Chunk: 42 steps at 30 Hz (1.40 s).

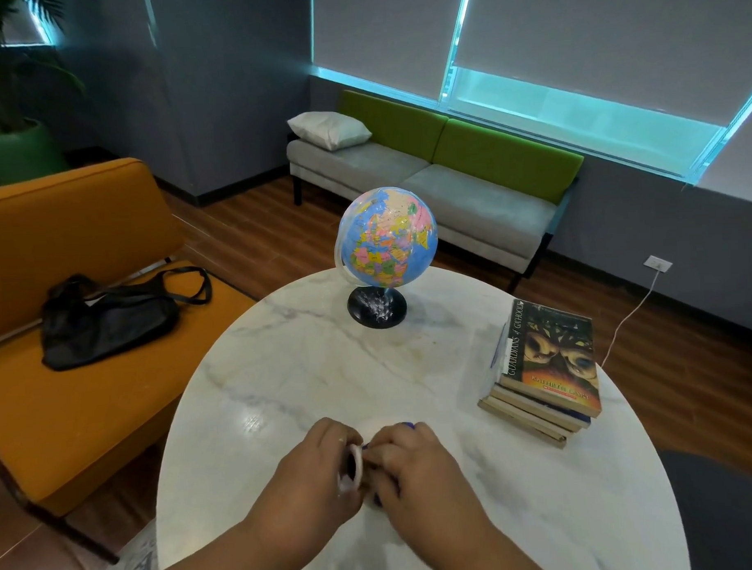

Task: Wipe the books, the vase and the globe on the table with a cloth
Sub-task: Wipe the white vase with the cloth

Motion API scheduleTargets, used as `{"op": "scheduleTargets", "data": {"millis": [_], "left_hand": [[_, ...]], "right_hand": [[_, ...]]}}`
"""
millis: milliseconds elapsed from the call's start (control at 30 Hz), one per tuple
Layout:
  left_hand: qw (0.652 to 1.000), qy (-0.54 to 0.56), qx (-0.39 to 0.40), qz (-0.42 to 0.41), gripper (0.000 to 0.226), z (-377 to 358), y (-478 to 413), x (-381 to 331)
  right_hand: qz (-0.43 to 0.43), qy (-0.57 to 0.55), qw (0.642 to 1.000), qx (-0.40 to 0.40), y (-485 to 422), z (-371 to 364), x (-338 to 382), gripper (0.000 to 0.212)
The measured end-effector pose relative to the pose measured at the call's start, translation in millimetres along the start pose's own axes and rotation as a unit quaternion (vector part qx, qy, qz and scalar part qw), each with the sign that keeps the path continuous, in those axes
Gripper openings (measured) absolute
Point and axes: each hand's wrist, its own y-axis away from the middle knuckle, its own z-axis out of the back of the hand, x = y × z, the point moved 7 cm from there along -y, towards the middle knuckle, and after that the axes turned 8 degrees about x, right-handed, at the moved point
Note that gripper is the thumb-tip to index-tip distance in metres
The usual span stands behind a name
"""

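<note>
Both hands are bunched together at the lower middle of the frame, over the near side of the marble desk (305,372). The left hand (312,470) is curled round a small white thing with an open rim, pretty sure that's the vase (345,483). The right hand (414,462) is clenched on a bit of blue cloth (409,424) pressed against it, though most of both is hidden. The globe (385,237) stands at centre frame and the books (543,372) are stacked at the right, nobody touching either. I'd keep the left grip firm and low over the desk, turn the vase bit by bit, and work the cloth round the rim and down the sides instead of scrubbing one spot.
</note>
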Motion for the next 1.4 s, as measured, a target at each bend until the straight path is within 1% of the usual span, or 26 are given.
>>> {"op": "scheduleTargets", "data": {"millis": [33, 100, 133, 200, 233, 333, 400, 467, 500, 567, 633, 667, 733, 833, 900, 933, 967, 1000, 1067, 1100, 1133, 1167, 1200, 1233, 1333, 1400], "left_hand": [[1.0, -0.002, 0.003, -0.016, 0.031, -1.6, -0.1, -1.6], [0.999, -0.005, 0.013, -0.033, 0.038, -4.4, -0.3, -3.7], [0.999, -0.001, 0.017, -0.027, 0.044, -5.3, -0.2, -3.1], [0.999, 0.031, 0.017, 0.015, 0.056, -4.2, -0.7, 3.4], [0.997, 0.055, 0.014, 0.045, 0.056, -2.4, -0.7, 6.8], [0.985, 0.119, 0.01, 0.127, 0.037, 1.6, 0.2, 19.0], [0.974, 0.151, 0.013, 0.169, 0.034, 0.2, 1.8, 29.5], [0.967, 0.173, 0.009, 0.188, 0.035, -2.5, 4.0, 37.1], [0.964, 0.182, 0.003, 0.192, 0.035, -3.1, 5.3, 37.9], [0.965, 0.189, -0.007, 0.183, 0.033, -3.4, 5.8, 33.6], [0.973, 0.174, -0.009, 0.152, 0.029, -3.4, 4.5, 23.5], [0.979, 0.156, -0.01, 0.129, 0.027, -2.4, 3.5, 17.4], [0.99, 0.114, -0.005, 0.083, 0.03, -0.7, 2.2, 10.1], [0.999, 0.028, 0.028, 0.027, 0.042, -2.6, 3.5, 4.5], [0.999, 0.014, 0.028, 0.006, 0.042, -1.8, 6.6, 4.6], [1.0, 0.014, 0.023, -0.003, 0.042, -1.5, 8.2, 4.7], [1.0, 0.014, 0.021, -0.008, 0.043, -2.3, 9.7, 6.2], [1.0, 0.015, 0.021, -0.01, 0.045, -3.4, 11.1, 8.0], [0.999, 0.013, 0.013, -0.026, 0.041, -5.3, 11.1, 10.2], [0.999, 0.012, 0.005, -0.038, 0.037, -5.3, 11.2, 9.8], [0.999, 0.011, 0.002, -0.047, 0.034, -5.2, 11.0, 8.7], [0.998, 0.008, 0.003, -0.055, 0.031, -5.6, 10.3, 7.2], [0.998, 0.003, 0.008, -0.062, 0.03, -6.4, 9.6, 5.9], [0.998, 0.001, 0.014, -0.067, 0.031, -7.5, 8.9, 4.5], [0.998, 0.013, 0.012, -0.062, 0.04, -8.0, 7.2, 6.1], [0.998, 0.058, -0.001, -0.01, 0.046, -6.2, 5.5, 14.2]], "right_hand": [[-0.021, -0.015, 1.0, -0.011, -3.8, 4.7, -7.5, 0.039], [-0.079, -0.026, 0.996, -0.031, -10.1, 16.3, -28.5, 0.033], [-0.104, -0.038, 0.993, -0.033, -11.2, 20.2, -37.6, 0.031], [-0.133, -0.062, 0.989, -0.028, -8.3, 22.0, -49.5, 0.029], [-0.138, -0.068, 0.988, -0.025, -5.3, 21.2, -52.5, 0.029], [-0.16, -0.084, 0.983, -0.043, 5.4, 19.6, -58.6, 0.029], [-0.161, -0.085, 0.981, -0.059, 13.6, 13.2, -62.1, 0.028], [-0.14, -0.077, 0.985, -0.067, 19.9, 8.6, -53.6, 0.027], [-0.107, -0.067, 0.99, -0.068, 21.1, 7.0, -43.6, 0.026], [-0.005, -0.028, 0.998, -0.053, 19.6, 1.0, -16.6, 0.019], [0.047, 0.027, 0.998, -0.038, 14.1, -4.8, 2.4, 0.022], [0.041, 0.028, 0.998, -0.031, 8.6, -4.7, 4.2, 0.025], [-0.01, 0.007, 0.999, -0.046, -2.8, 5.1, -8.6, 0.03], [-0.127, -0.07, 0.988, -0.054, -6.1, 20.8, -50.9, 0.029], [-0.192, -0.094, 0.974, -0.076, 3.6, 24.5, -72.1, 0.028], [-0.206, -0.098, 0.97, -0.081, 9.1, 22.9, -73.0, 0.028], [-0.201, -0.095, 0.971, -0.086, 14.4, 19.1, -70.0, 0.028], [-0.176, -0.087, 0.977, -0.087, 17.9, 14.2, -60.8, 0.027], [-0.08, -0.055, 0.993, -0.062, 19.1, 5.4, -30.8, 0.027], [-0.028, -0.023, 0.999, -0.037, 16.5, -0.1, -15.3, 0.025], [0.004, 0.008, 1.0, -0.011, 11.9, -3.3, -2.9, 0.026], [0.009, 0.02, 1.0, 0.004, 6.3, -2.8, 2.8, 0.032], [-0.003, 0.018, 1.0, 0.013, 0.3, 1.2, 3.3, 0.039], [-0.021, 0.011, 1.0, 0.007, -3.6, 4.8, -3.3, 0.041], [-0.089, -0.041, 0.995, -0.019, -8.6, 16.2, -28.8, 0.029], [-0.123, -0.074, 0.989, -0.028, -6.2, 18.7, -41.4, 0.027]]}}
